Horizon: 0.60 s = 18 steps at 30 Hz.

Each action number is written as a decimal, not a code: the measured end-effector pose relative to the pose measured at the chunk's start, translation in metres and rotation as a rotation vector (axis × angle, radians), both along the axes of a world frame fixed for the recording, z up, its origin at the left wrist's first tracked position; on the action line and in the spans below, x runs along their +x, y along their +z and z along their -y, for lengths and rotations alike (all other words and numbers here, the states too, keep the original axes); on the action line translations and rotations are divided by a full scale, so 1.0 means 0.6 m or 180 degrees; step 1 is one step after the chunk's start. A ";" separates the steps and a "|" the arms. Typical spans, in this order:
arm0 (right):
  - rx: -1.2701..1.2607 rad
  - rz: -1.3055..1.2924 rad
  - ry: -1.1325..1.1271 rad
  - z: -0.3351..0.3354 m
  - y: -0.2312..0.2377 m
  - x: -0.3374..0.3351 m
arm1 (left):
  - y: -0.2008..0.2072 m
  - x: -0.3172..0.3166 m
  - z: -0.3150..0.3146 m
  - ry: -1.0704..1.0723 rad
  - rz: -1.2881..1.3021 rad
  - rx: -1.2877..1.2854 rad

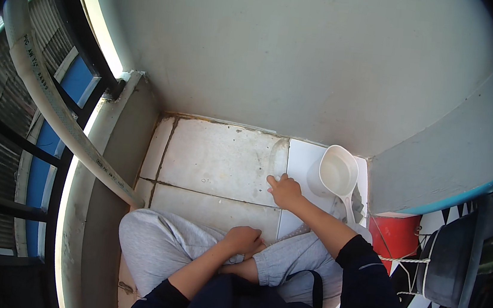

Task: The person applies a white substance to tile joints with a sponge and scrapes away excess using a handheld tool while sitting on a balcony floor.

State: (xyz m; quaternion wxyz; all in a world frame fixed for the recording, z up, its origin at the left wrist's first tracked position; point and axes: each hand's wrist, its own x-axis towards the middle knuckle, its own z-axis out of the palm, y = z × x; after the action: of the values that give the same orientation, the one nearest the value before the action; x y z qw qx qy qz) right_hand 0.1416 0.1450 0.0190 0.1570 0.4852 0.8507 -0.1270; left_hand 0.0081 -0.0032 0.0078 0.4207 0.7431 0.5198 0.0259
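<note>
My right hand (284, 192) is down on the pale floor tiles (222, 157), near the edge of a whiter tile. Its fingers are closed, with a small whitish bit showing at the fingertips that is too small to name. My left hand (242, 239) rests over my crossed legs by the ankle, its fingers curled and their undersides hidden. Just right of my right hand stands a white water dipper (315, 177), upright, its handle pointing toward me. Something pale may lie inside the dipper, but I cannot tell what.
A grey wall (304, 58) closes off the far side. On the left, a thick pale hose (74, 136) slopes down to the floor in front of a dark railing (11, 135). At right are a red container (394, 234) and a dark tub (452, 254) tied with cord.
</note>
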 end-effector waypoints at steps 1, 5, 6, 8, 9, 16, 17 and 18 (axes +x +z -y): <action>-0.0001 0.0061 0.0041 0.019 0.004 0.004 | 0.001 -0.001 -0.003 -0.0041 -0.0048 -0.0014; 0.0301 0.0028 -0.0149 -0.001 0.001 -0.001 | 0.002 0.006 0.002 -0.0050 -0.0027 -0.0032; 0.0391 -0.0034 -0.0334 -0.021 -0.005 -0.007 | 0.006 0.005 0.002 -0.0050 -0.0028 -0.0045; 0.0511 -0.0115 -0.0738 -0.076 -0.011 -0.013 | 0.011 0.010 -0.004 -0.0072 -0.0030 -0.0001; 0.0545 -0.0150 -0.0727 -0.097 -0.009 -0.021 | 0.011 0.010 -0.005 -0.0063 0.0002 0.0018; 0.0145 0.0069 -0.0812 -0.090 -0.007 -0.027 | 0.012 0.007 -0.007 -0.0011 0.0021 0.0113; 0.0072 0.0121 -0.0600 -0.062 -0.010 -0.022 | 0.009 0.004 -0.005 0.0019 0.0038 0.0098; 0.0015 0.0260 -0.0392 -0.026 -0.002 -0.017 | 0.004 0.003 -0.004 -0.0029 0.0003 0.0102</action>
State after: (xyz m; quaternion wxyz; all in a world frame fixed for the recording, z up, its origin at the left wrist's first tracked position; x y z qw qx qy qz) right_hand 0.1313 0.1605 0.0176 0.1824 0.5417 0.8125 -0.1146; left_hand 0.0098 -0.0007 0.0101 0.4091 0.7520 0.5157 0.0327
